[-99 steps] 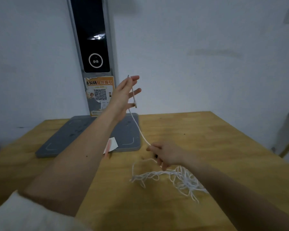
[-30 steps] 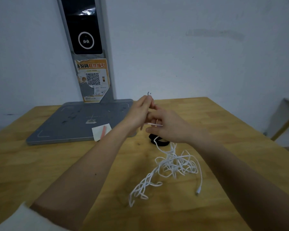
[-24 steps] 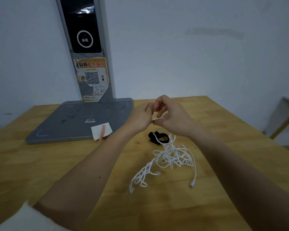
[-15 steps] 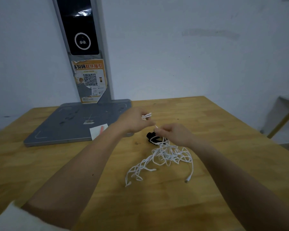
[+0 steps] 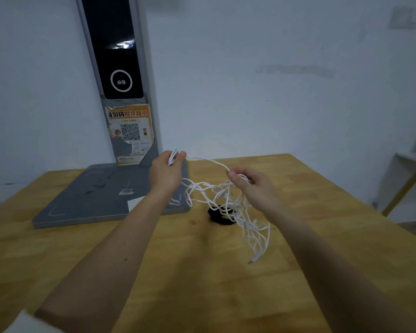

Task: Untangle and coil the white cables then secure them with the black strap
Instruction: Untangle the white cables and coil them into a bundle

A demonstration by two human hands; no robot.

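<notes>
A tangle of thin white cables hangs in the air between my two hands, above the wooden table. My left hand pinches a small folded bundle of cable loops at its fingertips. A single strand runs from there to my right hand, whose fingers are curled round the cable. Below my right hand the tangle dangles, with a plug end low near the tabletop. The black strap lies on the table under the cables, partly hidden by them.
A grey flat base with an upright column carrying a dark screen and a QR-code poster stands at the back left against the white wall. A white paper slip lies on the base. A shelf stands at the far right.
Both hands rose and moved apart, lifting the tangle off the table. A strand is now stretched between them, and the plug end hangs where it lay before.
</notes>
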